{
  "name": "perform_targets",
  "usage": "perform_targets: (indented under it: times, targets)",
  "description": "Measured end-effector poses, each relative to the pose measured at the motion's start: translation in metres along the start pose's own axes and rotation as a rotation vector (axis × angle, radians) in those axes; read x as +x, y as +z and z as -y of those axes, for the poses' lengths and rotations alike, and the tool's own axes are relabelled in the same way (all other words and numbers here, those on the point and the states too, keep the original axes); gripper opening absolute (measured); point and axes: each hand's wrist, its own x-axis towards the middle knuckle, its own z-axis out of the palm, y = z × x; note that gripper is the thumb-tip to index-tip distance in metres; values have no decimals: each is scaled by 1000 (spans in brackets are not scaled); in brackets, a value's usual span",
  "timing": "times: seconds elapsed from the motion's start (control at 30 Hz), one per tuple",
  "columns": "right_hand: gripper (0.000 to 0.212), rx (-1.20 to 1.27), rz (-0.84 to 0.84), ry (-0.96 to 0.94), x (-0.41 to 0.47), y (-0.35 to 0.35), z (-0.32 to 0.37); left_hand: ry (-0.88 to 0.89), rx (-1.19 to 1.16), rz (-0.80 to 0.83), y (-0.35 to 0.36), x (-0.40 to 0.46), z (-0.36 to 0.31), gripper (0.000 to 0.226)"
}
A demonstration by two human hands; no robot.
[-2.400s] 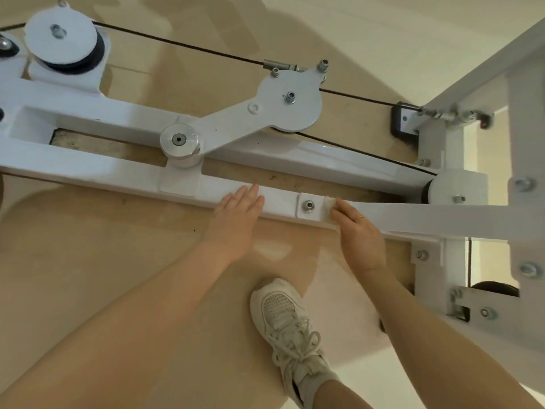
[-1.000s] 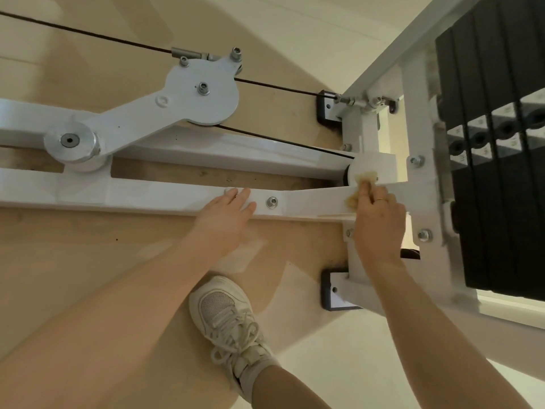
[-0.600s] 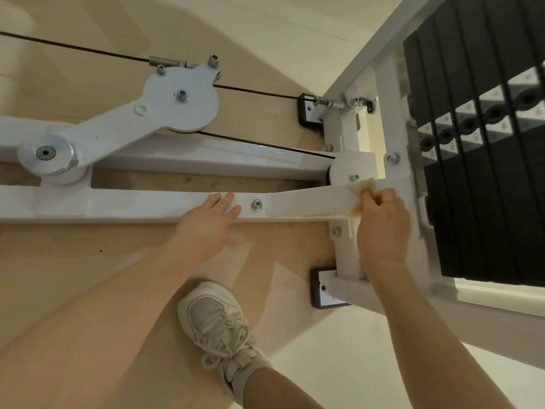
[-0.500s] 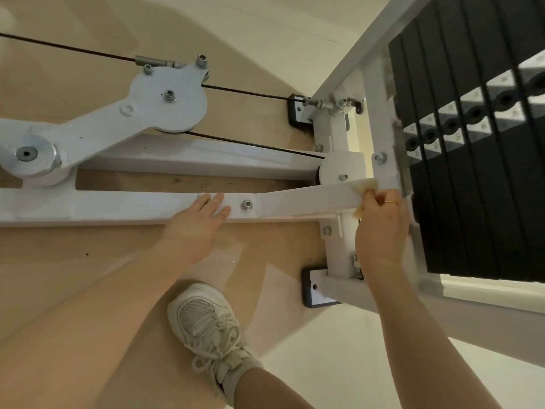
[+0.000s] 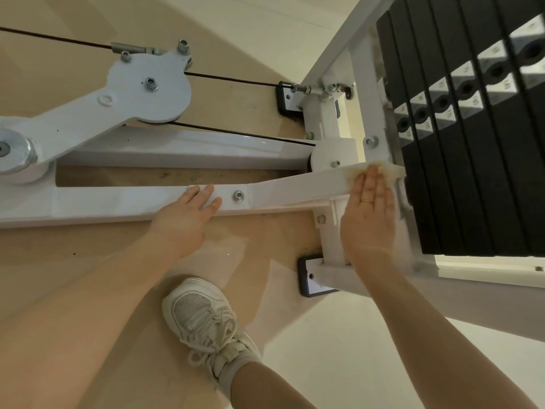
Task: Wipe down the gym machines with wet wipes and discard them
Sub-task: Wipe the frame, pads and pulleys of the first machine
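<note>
The wet wipe (image 5: 372,170) is pressed flat onto the white frame bar (image 5: 295,187) beside the weight stack (image 5: 472,149) by the straight fingers (image 5: 372,184) of the right hand (image 5: 367,219); the left hand (image 5: 182,219), fingers extended, is rested on the same bar

Machine frame (image 5: 295,187): metal, white paint, smooth and glossy; sheen on the rear beam. Bolt (image 5: 237,196) and hub (image 5: 11,154) at 9 o'clock: bare, shiny metal. Cable (image 5: 236,81): dark, thin, matt. Weight plates (image 5: 472,178) at 2 o'clock: matt black. Wet wipe (image 5: 380,171): soft cloth-like sheet, crumpled, yellowish. Floor (image 5: 88,261): tan, matt, speckled. Shoe (image 5: 203,323) at 6 o'clock: off-white mesh fabric, woven laces.
</note>
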Motion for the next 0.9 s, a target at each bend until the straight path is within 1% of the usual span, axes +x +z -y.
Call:
perform_targets:
  times: [0.03, 0.07, 0.17, 0.23, 0.3, 0.4, 0.47, 0.53, 0.6, 0.67, 0.73, 0.77, 0.83, 0.9]
  targets:
    - [70, -35, 12, 33, -2, 0, -7, 3, 5, -8, 0, 0, 0, 68]
    - [74, -16, 6, 53, -4, 1, -10, 0, 5, -5, 0, -1, 0, 68]
    - [75, 128, -42, 49, 0, 1, -2, -4, 7, 5, -1, 0, 0, 67]
    - [74, 155, -18, -60, 2, 10, 15, 5, 23, 17, -2, 1, 1, 67]
    - [73, 156, 12, -208, 0, 22, 38, 21, 48, 15, 0, 2, 3, 69]
    - [62, 145, -131, -410, -7, 40, 73, 25, 72, 10, 0, 3, 4, 70]
    - [56, 117, -112, -529, -14, 52, 87, 20, 72, 18, 0, 4, 5, 71]
    - [55, 110, -102, -564, -15, 58, 87, 29, 63, 24, -1, 5, 6, 71]
    - [57, 180, -163, -485, -9, 60, 75, 32, 49, 24, -1, 4, 6, 72]
    - [65, 193, -224, -346, -3, 50, 53, 23, 41, 10, 0, 3, 5, 72]
    - [79, 191, -185, -193, -1, 44, 20, 21, 39, 5, 1, 3, 5, 72]
    - [77, 195, -179, -117, -2, 41, 5, 19, 43, 8, 2, 3, 5, 72]
    - [71, 228, -242, -27, -4, 38, -11, 15, 51, 15, 3, 4, 5, 73]
    - [71, 249, -289, -18, -2, 42, -5, 13, 54, 12, 3, 4, 5, 72]
